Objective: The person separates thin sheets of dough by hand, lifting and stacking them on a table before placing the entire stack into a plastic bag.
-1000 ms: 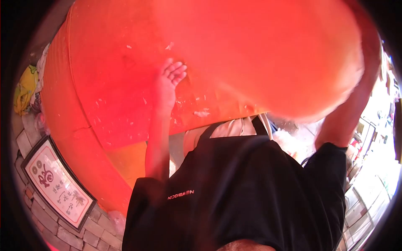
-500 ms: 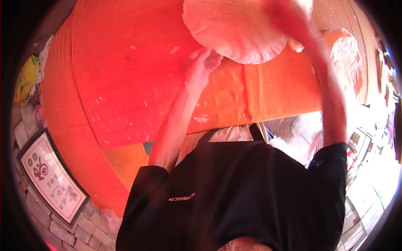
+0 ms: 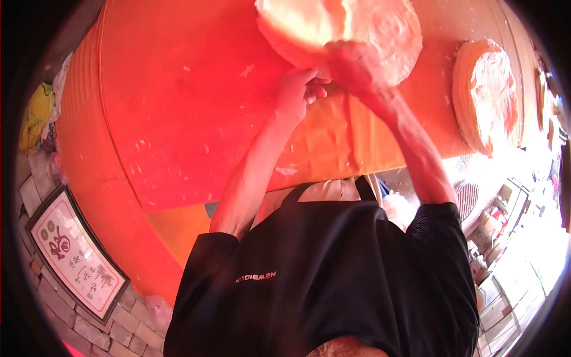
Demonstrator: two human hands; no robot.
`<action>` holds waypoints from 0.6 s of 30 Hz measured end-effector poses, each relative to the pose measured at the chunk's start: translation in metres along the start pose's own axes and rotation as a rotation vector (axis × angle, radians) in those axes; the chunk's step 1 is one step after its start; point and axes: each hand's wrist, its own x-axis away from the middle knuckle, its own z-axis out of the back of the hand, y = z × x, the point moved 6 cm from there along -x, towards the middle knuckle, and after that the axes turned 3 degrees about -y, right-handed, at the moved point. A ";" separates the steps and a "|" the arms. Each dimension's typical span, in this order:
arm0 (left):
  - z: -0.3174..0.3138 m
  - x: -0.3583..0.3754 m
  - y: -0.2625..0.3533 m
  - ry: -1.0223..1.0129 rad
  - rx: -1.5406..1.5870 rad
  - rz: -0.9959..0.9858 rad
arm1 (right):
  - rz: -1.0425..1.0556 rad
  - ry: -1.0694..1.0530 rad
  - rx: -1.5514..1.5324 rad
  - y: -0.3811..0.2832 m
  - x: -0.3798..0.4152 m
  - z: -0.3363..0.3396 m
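Observation:
A pale, soft-looking round pad (image 3: 380, 30) lies at the top of the view on the red-orange covered table, its far side cut off by the frame. My right hand (image 3: 357, 68), slightly blurred, is closed over the pad's near edge. Close beside it, my left hand (image 3: 295, 95) has its fingers curled, with the fingertips by the same edge. Whatever sits between the left fingers is too small to make out. A second pale round pad (image 3: 485, 98), thick and creased, rests near the table's right side.
White shreds (image 3: 285, 170) are scattered over the table cover (image 3: 178, 131). A framed sign with writing (image 3: 77, 256) leans on the brick floor at left. Yellow cloth (image 3: 37, 116) lies at the far left. Bright clutter (image 3: 493, 232) stands at lower right.
My right hand has come down and left from above the pad to its near edge. The pad has shifted and its upper surface looks different. My left fingers have curled in.

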 end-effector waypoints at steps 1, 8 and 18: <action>-0.002 0.000 0.003 -0.008 0.000 -0.003 | 0.013 0.059 -0.082 -0.003 0.006 0.002; -0.007 -0.006 0.006 -0.015 0.029 -0.072 | -0.014 0.370 -0.098 0.002 0.045 -0.007; -0.024 0.034 0.015 -0.230 0.242 -0.129 | 0.039 0.206 0.131 0.002 0.005 0.104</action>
